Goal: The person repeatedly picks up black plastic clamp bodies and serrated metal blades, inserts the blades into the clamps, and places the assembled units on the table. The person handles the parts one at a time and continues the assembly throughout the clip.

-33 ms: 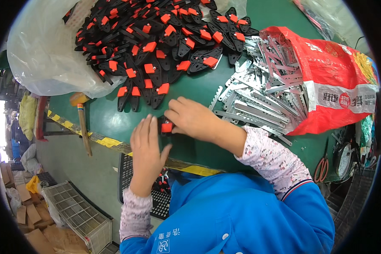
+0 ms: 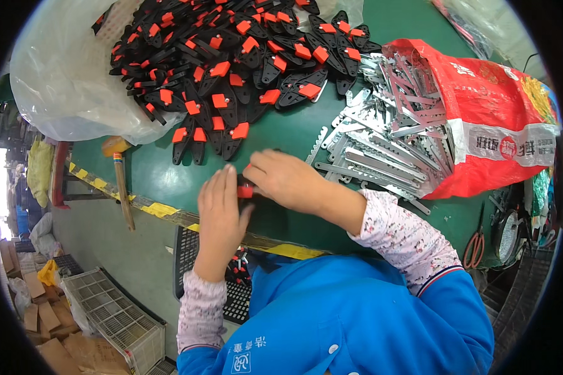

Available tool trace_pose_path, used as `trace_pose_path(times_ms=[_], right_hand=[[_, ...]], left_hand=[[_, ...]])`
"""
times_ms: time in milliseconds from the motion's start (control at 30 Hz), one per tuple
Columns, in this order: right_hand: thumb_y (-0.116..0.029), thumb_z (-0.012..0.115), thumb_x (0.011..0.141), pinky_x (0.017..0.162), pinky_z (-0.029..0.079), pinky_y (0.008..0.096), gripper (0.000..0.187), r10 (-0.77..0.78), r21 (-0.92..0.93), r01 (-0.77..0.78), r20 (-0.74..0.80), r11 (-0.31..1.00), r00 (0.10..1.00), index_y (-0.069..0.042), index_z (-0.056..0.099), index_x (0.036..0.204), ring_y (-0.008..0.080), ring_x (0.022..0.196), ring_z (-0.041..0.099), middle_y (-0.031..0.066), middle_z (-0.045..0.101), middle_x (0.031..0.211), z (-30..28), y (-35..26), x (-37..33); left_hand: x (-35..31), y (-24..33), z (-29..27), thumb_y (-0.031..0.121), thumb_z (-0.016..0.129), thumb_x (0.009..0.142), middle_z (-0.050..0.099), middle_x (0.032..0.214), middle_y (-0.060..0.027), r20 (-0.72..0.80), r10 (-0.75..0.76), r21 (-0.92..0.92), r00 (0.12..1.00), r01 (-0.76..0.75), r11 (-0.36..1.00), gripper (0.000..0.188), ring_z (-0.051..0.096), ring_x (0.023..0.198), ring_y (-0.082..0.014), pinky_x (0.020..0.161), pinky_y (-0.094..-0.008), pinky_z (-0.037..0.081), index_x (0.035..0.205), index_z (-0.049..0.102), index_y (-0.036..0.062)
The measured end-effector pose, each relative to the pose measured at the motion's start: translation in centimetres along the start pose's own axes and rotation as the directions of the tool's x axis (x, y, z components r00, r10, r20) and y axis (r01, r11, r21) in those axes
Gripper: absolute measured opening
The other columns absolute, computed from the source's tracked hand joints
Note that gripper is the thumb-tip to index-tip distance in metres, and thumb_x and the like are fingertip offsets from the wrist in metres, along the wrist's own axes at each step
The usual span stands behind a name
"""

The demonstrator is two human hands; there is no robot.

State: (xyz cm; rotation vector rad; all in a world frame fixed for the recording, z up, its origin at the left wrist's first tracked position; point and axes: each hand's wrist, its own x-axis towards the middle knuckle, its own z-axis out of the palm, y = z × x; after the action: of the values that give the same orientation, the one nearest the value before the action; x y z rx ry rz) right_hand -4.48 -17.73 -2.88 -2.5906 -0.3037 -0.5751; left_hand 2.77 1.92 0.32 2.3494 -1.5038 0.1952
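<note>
Over the green table's near edge, I have a black plastic piece with a red tab [image 2: 245, 192] between my two hands. My left hand [image 2: 220, 203] lies along its left side, fingers together and thumb below the red tab. From the right, my right hand [image 2: 286, 179] pinches the piece, its bent fingers covering part of it. Beyond my hands, a big heap of similar black pieces with red tabs [image 2: 219, 100] covers the table. To the right lie loose silver notched metal strips [image 2: 381, 153], spilling from a red plastic sack [image 2: 494, 103].
A clear plastic bag [image 2: 62, 81] stands left of the heap. A mallet [image 2: 121, 181] reaches over the yellow-striped table edge [image 2: 159, 209]. Scissors with red handles [image 2: 475, 250] are at the right. Below are a black crate [image 2: 234, 303] and a white wire basket [image 2: 116, 312].
The black piece has tilted slightly in my fingers, so its red tab looks narrower. My left hand has shifted a little to the right, closer to my right hand.
</note>
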Motion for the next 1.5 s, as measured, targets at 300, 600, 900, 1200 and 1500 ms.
trace_pose_path(times_ms=[300, 600, 900, 1200, 1500], right_hand=[[-0.007, 0.072, 0.084, 0.086, 0.058, 0.0419, 0.018, 0.198, -0.089, -0.179, 0.297, 0.980, 0.934, -0.008, 0.068, 0.102, 0.0308, 0.106, 0.064, 0.0083, 0.062, 0.101, -5.5, 4.2, -4.0], [-0.017, 0.077, 0.090, 0.084, 0.057, 0.0451, 0.033, 0.190, 0.278, -0.228, 0.157, 0.933, 0.969, -0.011, 0.063, 0.119, 0.0341, 0.101, 0.068, 0.0120, 0.060, 0.115, -5.6, 4.3, -3.1], [-0.005, 0.069, 0.083, 0.075, 0.059, 0.0415, 0.017, 0.101, -0.100, -0.079, 0.232, 0.992, 0.967, -0.007, 0.064, 0.099, 0.0288, 0.091, 0.068, 0.0097, 0.058, 0.107, -4.0, 3.8, -4.9], [-0.008, 0.065, 0.096, 0.068, 0.059, 0.0406, 0.014, 0.240, 0.162, -0.230, -0.043, 0.960, 0.970, -0.006, 0.057, 0.107, 0.0253, 0.081, 0.072, 0.0105, 0.060, 0.092, -6.0, 2.7, -3.7], [-0.022, 0.047, 0.114, 0.063, 0.064, 0.0323, 0.021, 0.707, 0.944, -0.210, -0.033, 0.254, 0.707, -0.002, 0.044, 0.117, 0.0224, 0.072, 0.074, 0.0122, 0.062, 0.098, -5.7, -1.6, -5.8]], left_hand=[[-0.1, -0.9, 1.9, 0.012, 0.084, 0.085, 0.057, 0.128, -0.0238, -0.007, -0.106, -0.288, 0.994, 0.100, 0.953, 0.064, 0.059, 0.114, -0.0432, 0.100, -0.0475, 0.049, 0.139, 0.053, -0.0021], [-3.6, 1.9, 0.3, 0.010, 0.082, 0.084, 0.056, 0.120, -0.0208, 0.095, -0.278, -0.456, 0.956, 0.290, 0.842, 0.064, 0.060, 0.109, -0.0391, 0.097, -0.0432, 0.050, 0.140, 0.054, -0.0012], [-3.8, 2.3, 1.0, 0.014, 0.085, 0.082, 0.055, 0.125, -0.0196, 0.156, -0.273, -0.453, 0.949, 0.315, 0.834, 0.068, 0.060, 0.111, -0.0379, 0.098, -0.0426, 0.051, 0.142, 0.054, 0.0008], [-5.0, 3.0, 1.1, 0.013, 0.087, 0.079, 0.058, 0.124, -0.0193, 0.112, -0.290, -0.488, 0.950, 0.307, 0.817, 0.067, 0.062, 0.111, -0.0375, 0.097, -0.0421, 0.052, 0.139, 0.058, 0.0007], [-4.6, 3.3, 1.2, 0.011, 0.090, 0.078, 0.057, 0.123, -0.0204, 0.093, -0.197, -0.520, 0.976, 0.216, 0.826, 0.071, 0.063, 0.109, -0.0387, 0.093, -0.0435, 0.054, 0.140, 0.056, -0.0002]])
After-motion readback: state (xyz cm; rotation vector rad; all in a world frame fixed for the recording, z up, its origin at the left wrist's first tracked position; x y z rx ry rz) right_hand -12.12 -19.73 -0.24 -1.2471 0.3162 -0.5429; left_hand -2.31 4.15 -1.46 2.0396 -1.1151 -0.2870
